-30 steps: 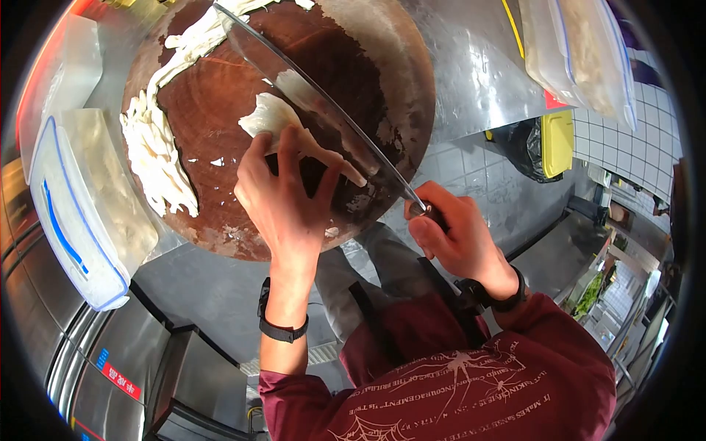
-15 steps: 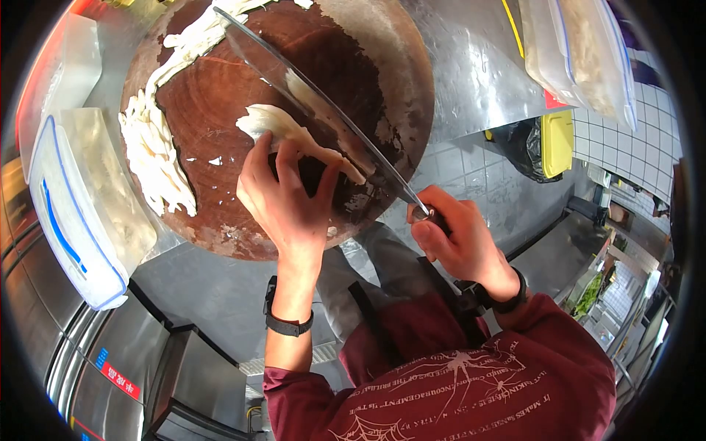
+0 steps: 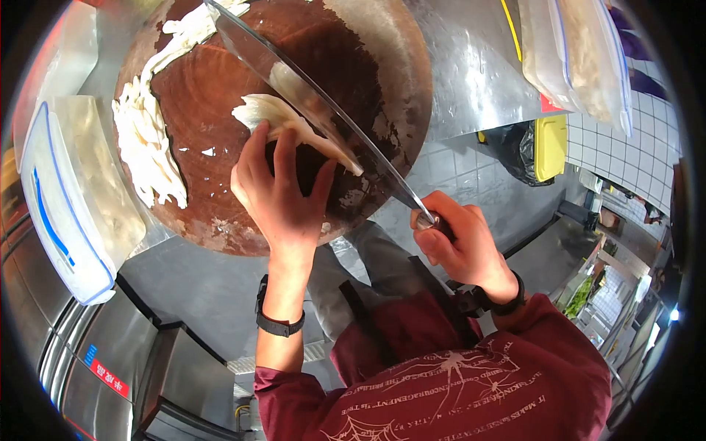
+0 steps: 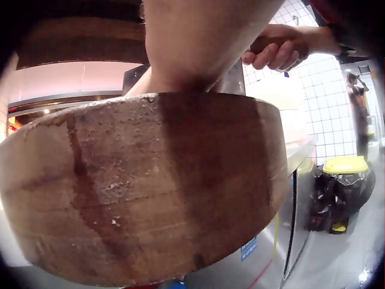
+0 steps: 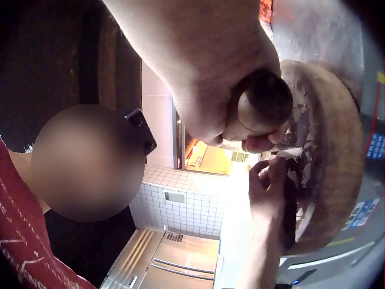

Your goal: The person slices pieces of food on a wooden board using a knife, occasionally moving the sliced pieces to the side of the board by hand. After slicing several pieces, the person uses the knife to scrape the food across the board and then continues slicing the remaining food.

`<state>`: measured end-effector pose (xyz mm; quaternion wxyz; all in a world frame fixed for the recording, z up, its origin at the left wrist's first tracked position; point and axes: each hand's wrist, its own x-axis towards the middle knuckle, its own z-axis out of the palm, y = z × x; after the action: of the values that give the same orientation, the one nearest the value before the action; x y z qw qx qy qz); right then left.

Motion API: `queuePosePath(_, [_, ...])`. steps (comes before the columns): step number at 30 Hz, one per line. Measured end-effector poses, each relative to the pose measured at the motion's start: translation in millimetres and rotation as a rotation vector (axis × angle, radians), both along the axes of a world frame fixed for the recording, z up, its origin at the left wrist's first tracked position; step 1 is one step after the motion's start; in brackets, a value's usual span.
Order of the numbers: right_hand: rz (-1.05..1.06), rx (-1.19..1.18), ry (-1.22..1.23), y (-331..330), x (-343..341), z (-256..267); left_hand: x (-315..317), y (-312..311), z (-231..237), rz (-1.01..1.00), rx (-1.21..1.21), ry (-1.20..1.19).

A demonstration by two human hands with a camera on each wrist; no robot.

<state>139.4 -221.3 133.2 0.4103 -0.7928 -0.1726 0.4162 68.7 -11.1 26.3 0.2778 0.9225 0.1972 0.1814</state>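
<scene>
On the round wooden chopping block (image 3: 206,125), my left hand (image 3: 278,195) holds a pale, whitish piece of food (image 3: 268,109) with bent fingers at its near edge. My right hand (image 3: 465,239) grips a large cleaver (image 3: 320,112) by its handle. The blade slants across the block just beyond the piece and mirrors it. Thin white strips (image 3: 151,147) lie along the block's left and far side. From the right wrist, the handle's butt (image 5: 264,102) shows in the fist, with the left hand (image 5: 267,195) below it.
A zip bag with a blue edge (image 3: 70,213) stands left of the block, and more filled bags (image 3: 581,59) are at the far right. A yellow-lidded bin (image 3: 551,147) with a black liner stands beyond the steel counter (image 3: 478,81). Small white scraps (image 3: 209,152) dot the block.
The cleaver blade's tilt shifts slightly, and the piece's reflection in it shrinks, then grows. The left hand and the piece move only a little. The whole head view drifts slightly.
</scene>
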Motion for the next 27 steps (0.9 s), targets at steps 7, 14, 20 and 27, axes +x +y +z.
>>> queuePosePath(7, [0.005, 0.029, -0.03, 2.8, 0.0, -4.3, 0.2, -1.7, -0.9, 0.008, -0.006, -0.033])
queuePosePath(14, [0.053, 0.037, -0.053, 3.5, 2.0, -9.3, -1.4, -1.4, -2.3, 0.015, -0.006, -0.007])
queuePosePath(20, [0.096, 0.032, -0.123, 5.9, 3.1, -10.6, 0.0, -1.6, -1.7, 0.032, -0.05, -0.028])
queuePosePath(27, [0.172, -0.004, -0.156, 7.0, 5.4, -11.0, 1.4, -11.5, -4.6, 0.115, -0.131, -0.047])
